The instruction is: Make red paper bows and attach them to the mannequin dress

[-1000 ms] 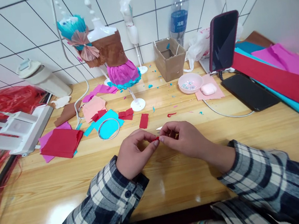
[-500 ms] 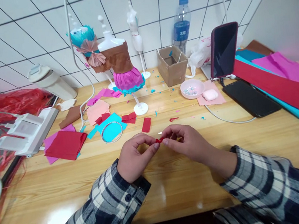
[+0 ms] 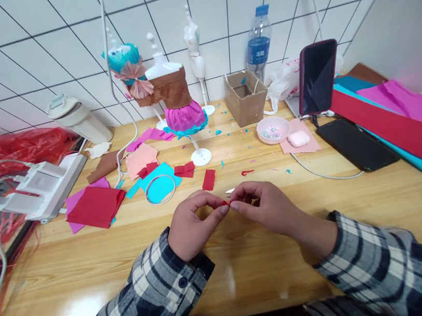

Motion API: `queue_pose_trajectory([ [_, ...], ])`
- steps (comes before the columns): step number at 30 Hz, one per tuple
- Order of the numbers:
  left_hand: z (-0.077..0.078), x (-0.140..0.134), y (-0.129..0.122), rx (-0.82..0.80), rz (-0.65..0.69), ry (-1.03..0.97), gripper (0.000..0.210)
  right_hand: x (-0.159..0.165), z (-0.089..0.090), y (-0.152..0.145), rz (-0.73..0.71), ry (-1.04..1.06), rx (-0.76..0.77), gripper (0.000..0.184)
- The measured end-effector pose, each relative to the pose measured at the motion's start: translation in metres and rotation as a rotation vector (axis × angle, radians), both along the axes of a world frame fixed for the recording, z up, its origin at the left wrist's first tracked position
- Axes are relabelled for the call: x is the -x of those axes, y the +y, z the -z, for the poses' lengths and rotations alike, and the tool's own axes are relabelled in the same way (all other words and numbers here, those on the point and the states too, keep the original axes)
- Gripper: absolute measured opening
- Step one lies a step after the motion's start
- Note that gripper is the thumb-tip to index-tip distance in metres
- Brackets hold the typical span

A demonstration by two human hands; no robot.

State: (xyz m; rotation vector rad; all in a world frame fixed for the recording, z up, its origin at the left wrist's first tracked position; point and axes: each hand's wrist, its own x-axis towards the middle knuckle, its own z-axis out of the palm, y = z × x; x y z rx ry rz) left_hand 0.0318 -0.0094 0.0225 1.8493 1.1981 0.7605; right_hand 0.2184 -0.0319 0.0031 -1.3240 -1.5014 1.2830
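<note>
My left hand (image 3: 195, 225) and right hand (image 3: 271, 207) pinch a red scrap (image 3: 226, 203), inward from the table's (image 3: 259, 277) front edge; I'd grip lightly, pull evenly, avoid tearing.

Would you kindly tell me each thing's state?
Left hand: pinching
Right hand: pinching
Red scrap: held by both
Bottle: upright, capped
Flask: lid on
Box: open-topped
Bowl: open, holding small pieces
Pink case: closed
Propped phone: screen dark
Black slab: lying flat
Left mannequin: dressed
Front mannequin: dressed
White mannequin: bare
</note>
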Motion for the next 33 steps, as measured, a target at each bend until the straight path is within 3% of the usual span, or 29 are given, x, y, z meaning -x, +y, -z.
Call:
queue_pose_trajectory([
  [4, 0.002, -0.001, 0.0, 0.0, 0.004, 0.006, 0.014, 0.001, -0.001, 0.0, -0.009, 0.031, 0.014, 0.015],
  [6, 0.001, -0.001, 0.0, -0.09, 0.006, 0.032, 0.012, 0.001, -0.002, 0.0, -0.014, 0.028, 0.006, 0.014],
  [11, -0.011, 0.015, -0.003, -0.71, 0.054, 0.207, 0.006, -0.003, -0.003, -0.002, 0.026, 0.092, -0.063, 0.031],
  [14, -0.017, 0.031, -0.004, -0.903, 0.073, 0.353, 0.008, -0.004, -0.003, -0.006, 0.002, 0.077, -0.175, 0.037],
  [17, -0.017, 0.04, -0.005, -0.982, 0.1, 0.396, 0.011, -0.004, -0.003, -0.011, -0.056, 0.016, -0.413, 0.036],
  [21, -0.015, 0.037, -0.006, -1.063, 0.163, 0.354, 0.021, -0.001, -0.005, -0.013, -0.115, -0.077, -0.663, 0.019],
  [26, -0.013, 0.035, -0.006, -1.078, 0.177, 0.31, 0.024, -0.002, -0.009, -0.012, -0.082, -0.082, -0.722, 0.011],
  [30, -0.008, 0.04, -0.006, -0.931, 0.18, 0.332, 0.023, -0.004, -0.008, -0.013, -0.068, -0.09, -0.727, 0.023],
  [33, -0.008, 0.038, -0.007, -0.927, 0.178, 0.282, 0.027, -0.004, -0.006, -0.015, -0.072, -0.13, -0.764, 0.017],
])
